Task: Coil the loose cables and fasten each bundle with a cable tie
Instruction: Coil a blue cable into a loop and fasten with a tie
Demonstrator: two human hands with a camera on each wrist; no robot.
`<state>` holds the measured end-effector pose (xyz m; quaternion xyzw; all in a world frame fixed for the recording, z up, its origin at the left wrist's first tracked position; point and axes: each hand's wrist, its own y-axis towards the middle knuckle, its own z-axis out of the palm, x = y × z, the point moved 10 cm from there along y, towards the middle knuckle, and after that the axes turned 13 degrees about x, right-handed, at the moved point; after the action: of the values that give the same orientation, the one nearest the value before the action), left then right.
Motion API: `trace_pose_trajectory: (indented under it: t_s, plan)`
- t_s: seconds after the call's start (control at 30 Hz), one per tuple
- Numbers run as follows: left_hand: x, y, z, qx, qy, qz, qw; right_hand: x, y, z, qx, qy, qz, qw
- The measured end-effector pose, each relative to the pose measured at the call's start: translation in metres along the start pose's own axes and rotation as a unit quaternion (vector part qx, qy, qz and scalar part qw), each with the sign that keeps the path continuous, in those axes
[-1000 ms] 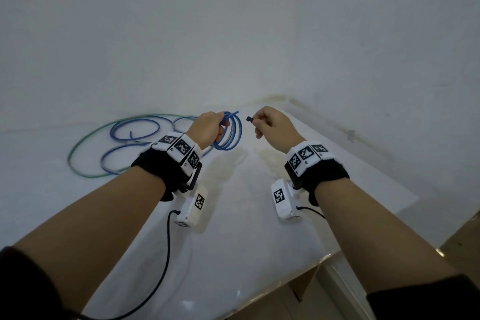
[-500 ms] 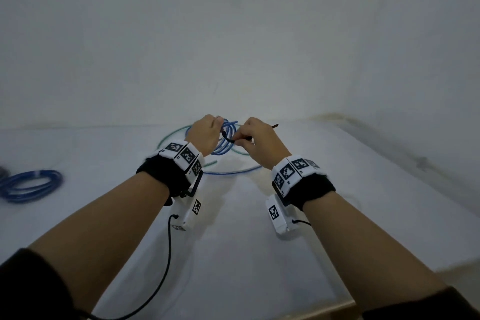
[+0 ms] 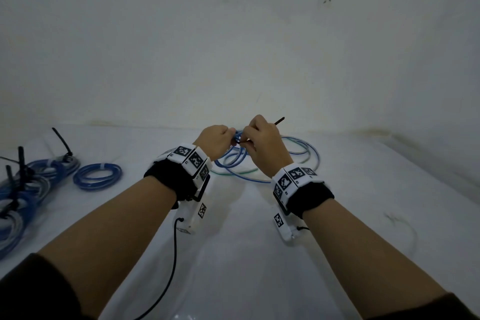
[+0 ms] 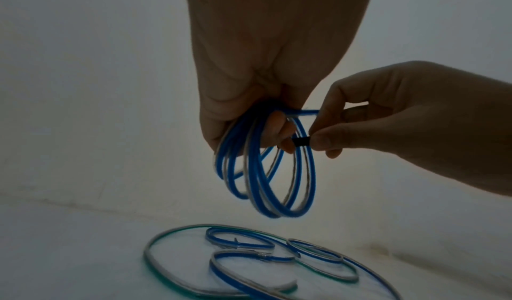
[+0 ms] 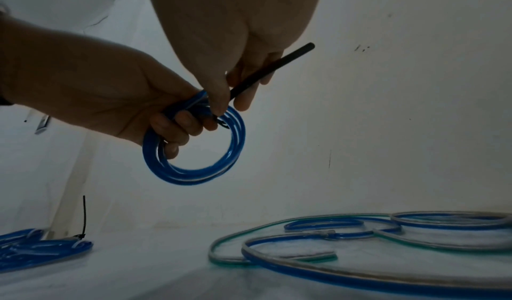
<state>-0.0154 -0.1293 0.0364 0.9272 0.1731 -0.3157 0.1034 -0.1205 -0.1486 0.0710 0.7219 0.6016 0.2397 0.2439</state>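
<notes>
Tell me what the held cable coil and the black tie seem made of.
Cable coil: flexible plastic-jacketed cable, glossy blue with a pale stripe; it shines and bends into tight loops. Cable tie: looks like matte black plastic, likely nylon; a thin stiff strip jutting straight from the right hand.

The pictures are dim and a bit grey. In the head view, the corners look dark, and straight lines bend near the edges. Soft shadows sit on the white table (image 3: 233, 254) under the arms. In both wrist views the wall glows pale behind, so the hands look dark. Things toward 6 o'clock look blurry.
</notes>
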Motion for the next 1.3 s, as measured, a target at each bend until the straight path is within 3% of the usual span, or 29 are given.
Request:
trace_pose_trajectory:
  t_s: [0.3, 0.4, 0.5, 0.57, 0.63, 0.73, 0.87, 1.03, 1.3]
  plan:
    - [0.023, 0.003, 0.008, 0.039, -0.158, -0.037, 0.986, 0.011, 0.006, 0.009, 0.008, 0.023, -0.043, 0.999]
    - [0.027, 0.002, 0.012, 0.046, -0.209, -0.06, 0.975, 0.014, 0.004, 0.004, -0.029, -0.03, -0.062, 0.997]
    - [0.021, 0.0, 0.017, 0.041, -0.188, -0.051, 0.98, 0.006, 0.001, -0.001, -0.065, -0.069, -0.023, 0.995]
    - [0.017, -0.001, 0.016, 0.024, -0.149, -0.044, 0.988, -0.005, -0.002, -0.005, -0.084, -0.02, 0.025, 0.996]
    - [0.015, -0.001, 0.015, 0.014, -0.102, -0.043, 0.994, -0.018, -0.007, -0.009, -0.106, 0.104, 0.072, 0.986]
    - [0.012, 0.002, 0.013, 0.009, -0.047, -0.04, 0.998, -0.043, -0.013, 0.003, -0.089, 0.328, 0.188, 0.922]
    - [0.006, 0.003, 0.013, -0.005, -0.031, -0.02, 0.999, -0.059, -0.014, 0.023, -0.067, 0.458, 0.262, 0.847]
    - [0.0, -0.003, 0.008, -0.041, -0.028, 0.025, 0.998, -0.057, -0.01, 0.03, -0.029, 0.51, 0.234, 0.827]
    - [0.013, -0.004, -0.001, -0.104, -0.034, 0.028, 0.994, -0.047, -0.004, 0.031, 0.073, 0.483, 0.208, 0.847]
